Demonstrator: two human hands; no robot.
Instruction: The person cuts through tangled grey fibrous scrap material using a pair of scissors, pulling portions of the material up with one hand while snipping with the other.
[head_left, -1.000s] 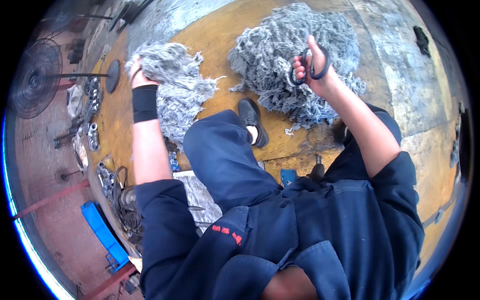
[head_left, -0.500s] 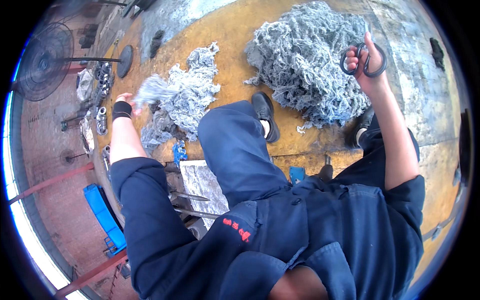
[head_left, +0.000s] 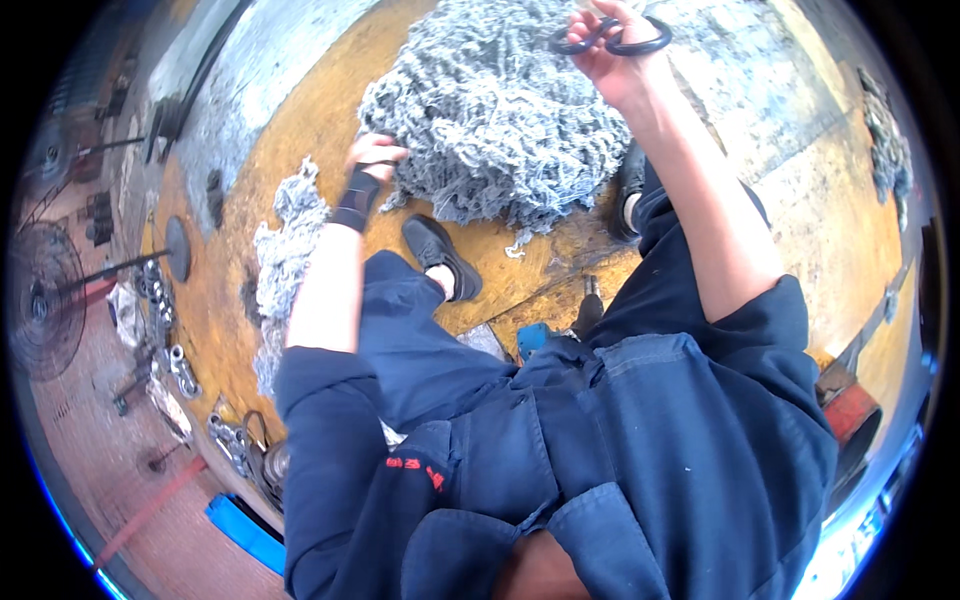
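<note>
In my right hand (head_left: 618, 65) I grip scissors by their black looped handles (head_left: 640, 37), above the far right part of the large pile; the blades cannot be seen. My left hand (head_left: 374, 155), with a black wrap on its wrist, is at the left edge of the large heap of tangled grey-white yarn waste (head_left: 500, 120). Its fingers are loosely bent and slightly apart, and I see nothing held in them. Left of that forearm lies a smaller pile of the same yarn waste (head_left: 288, 235), partly hidden by the arm.
Both piles lie on a worn yellow-brown surface (head_left: 315, 110). My black shoe (head_left: 440, 255) is close to the large heap. At left are a standing fan (head_left: 45, 300), metal parts (head_left: 183, 370) and a blue container (head_left: 245, 533). More grey waste (head_left: 884, 140) lies far right.
My left hand has moved from the smaller pile to the large heap, and the blurred tuft beside it is no longer seen there. The scissors remain in my right hand. The view has turned.
</note>
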